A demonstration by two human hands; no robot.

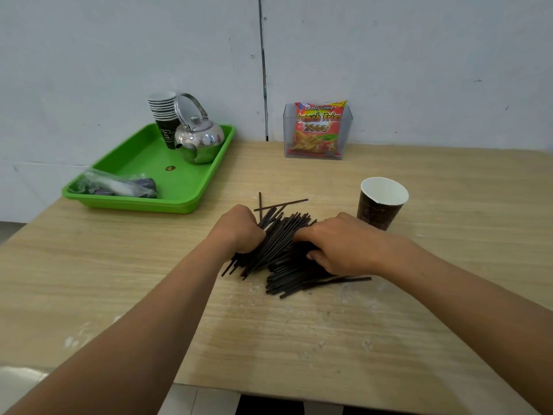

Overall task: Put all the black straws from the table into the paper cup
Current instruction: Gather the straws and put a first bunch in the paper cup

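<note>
A heap of black straws (279, 244) lies on the wooden table (299, 324) in the middle. My left hand (238, 229) curls its fingers round the left side of the heap. From the right, my right hand (338, 244) grips the same heap with fingers curled into the straws. A few loose straws stick out beyond the hands at the far and near ends. A dark paper cup (381, 203) with a white inside stands upright and empty just to the right of my right hand.
A green tray (143, 202) at the far left holds a stack of paper cups (163, 113), a steel kettle (199, 139) and a plastic-wrapped bundle (116, 185). A clear box with a snack bag (318, 130) stands by the wall.
</note>
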